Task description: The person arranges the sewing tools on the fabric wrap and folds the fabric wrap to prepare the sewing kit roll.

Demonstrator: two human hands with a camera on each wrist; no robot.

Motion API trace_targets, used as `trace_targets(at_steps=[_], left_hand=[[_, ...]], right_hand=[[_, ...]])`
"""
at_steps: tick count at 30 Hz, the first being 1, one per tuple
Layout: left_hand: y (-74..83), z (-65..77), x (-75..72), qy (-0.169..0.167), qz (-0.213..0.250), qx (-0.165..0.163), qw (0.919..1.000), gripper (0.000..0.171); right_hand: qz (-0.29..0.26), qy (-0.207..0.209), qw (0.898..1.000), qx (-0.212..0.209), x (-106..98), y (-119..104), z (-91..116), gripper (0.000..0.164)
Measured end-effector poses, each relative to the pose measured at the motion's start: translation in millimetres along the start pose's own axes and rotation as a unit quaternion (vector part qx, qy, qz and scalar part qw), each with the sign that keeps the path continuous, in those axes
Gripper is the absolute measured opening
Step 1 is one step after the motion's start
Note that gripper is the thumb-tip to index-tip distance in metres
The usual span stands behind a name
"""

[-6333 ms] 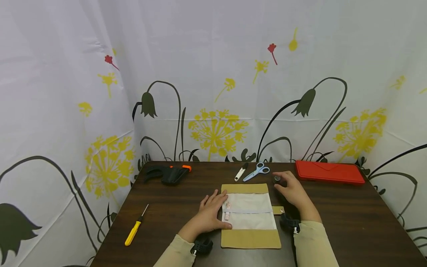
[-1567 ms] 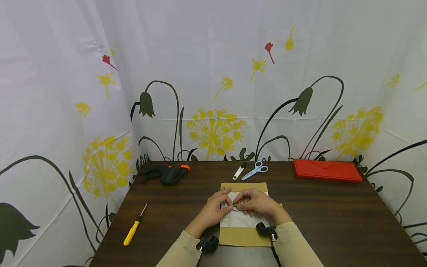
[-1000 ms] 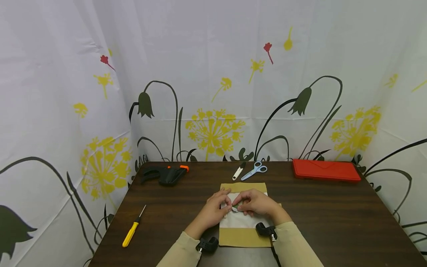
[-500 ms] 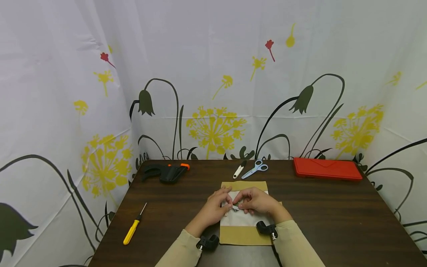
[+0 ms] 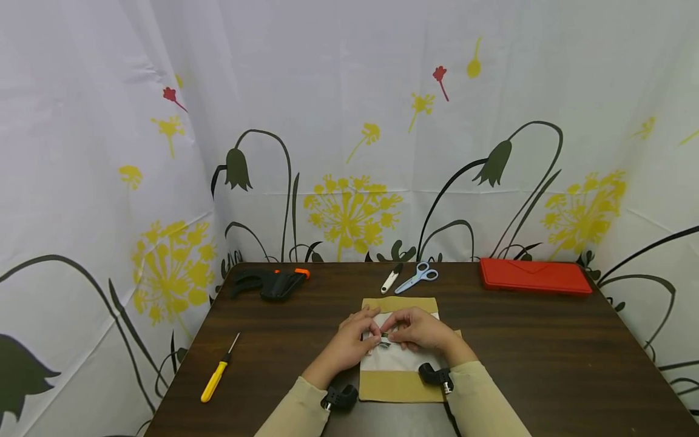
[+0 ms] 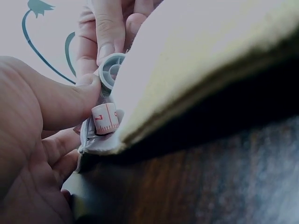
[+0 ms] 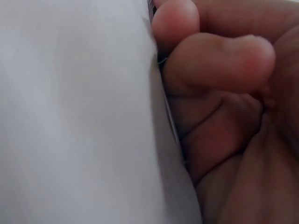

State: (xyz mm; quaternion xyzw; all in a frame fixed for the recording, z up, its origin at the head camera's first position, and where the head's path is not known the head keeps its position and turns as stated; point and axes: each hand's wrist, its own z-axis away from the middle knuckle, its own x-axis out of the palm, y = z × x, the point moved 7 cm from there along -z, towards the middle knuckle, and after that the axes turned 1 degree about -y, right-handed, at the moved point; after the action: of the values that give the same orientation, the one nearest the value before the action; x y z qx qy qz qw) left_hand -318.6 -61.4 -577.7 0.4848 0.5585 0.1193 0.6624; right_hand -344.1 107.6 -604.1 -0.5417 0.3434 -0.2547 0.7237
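Note:
An unfolded tan cloth pouch [image 5: 402,386] with a white lining lies before me, a thin pale elastic band crossing its middle. My left hand [image 5: 345,347] pinches the elastic band [image 6: 85,133] near its left part. From the other side, my right hand [image 5: 423,332] pinches a small spool of dark green thread [image 5: 384,334] at the band. Green shows above and below the band, which seems to lie across the spool. The left wrist view shows the spool's grey ribbed end [image 6: 110,72] beside a rolled white tape measure [image 6: 105,119] with red marks. Fingers cover much of the spool.
Behind the pouch lie a white-handled tool with a dark cap [image 5: 391,278] and light blue scissors [image 5: 417,278]. A red case [image 5: 535,276] sits back right. A black clamp-like tool with orange parts [image 5: 273,284] and a yellow screwdriver [image 5: 218,376] lie left.
The right hand brought the spool from right of the pouch to its middle. The left hand went from resting on the pouch to pinching the band. Lately the band shifted over the spool.

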Motion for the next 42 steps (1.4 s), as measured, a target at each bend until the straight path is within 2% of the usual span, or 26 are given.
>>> trace_targets(at_steps=[4,16,23,25,28,32,37,42], left_hand=[[-0.9,1.0,0.6,0.002,0.001,-0.001,1.0000,0.015],[1.9,2.4,-0.1,0.001,0.005,0.006,1.0000,0.012],[-0.8,2.1,-1.0,0.000,0.019,-0.010,0.9998,0.013],[-0.7,2.4,-1.3,-0.001,0.022,-0.011,0.9997,0.020],[-1.1,3.4,-1.2,-0.005,0.020,-0.016,0.9997,0.044],[0.4,4.4,0.6,-0.019,-0.010,-0.015,0.9997,0.066],[1.8,3.9,6.0,-0.052,-0.051,-0.014,0.9973,0.078],[2.5,3.1,8.4,-0.062,-0.067,-0.027,0.9955,0.084]], right_hand=[[0.004,0.003,1.000,0.017,-0.1,3.2,-0.2,0.017],[-0.003,0.008,1.000,0.002,0.1,2.8,0.2,0.013],[-0.018,0.006,1.000,-0.004,0.4,2.7,-0.6,0.014],[-0.023,0.004,1.000,-0.005,0.1,2.8,-1.1,0.014],[-0.029,0.002,1.000,-0.005,0.1,3.3,-1.4,0.013],[-0.041,0.000,0.999,-0.007,0.8,3.8,-0.9,0.014],[-0.117,0.007,0.993,-0.013,-1.4,4.6,1.5,0.023],[-0.224,-0.003,0.972,-0.063,-7.6,2.6,6.0,0.024]])
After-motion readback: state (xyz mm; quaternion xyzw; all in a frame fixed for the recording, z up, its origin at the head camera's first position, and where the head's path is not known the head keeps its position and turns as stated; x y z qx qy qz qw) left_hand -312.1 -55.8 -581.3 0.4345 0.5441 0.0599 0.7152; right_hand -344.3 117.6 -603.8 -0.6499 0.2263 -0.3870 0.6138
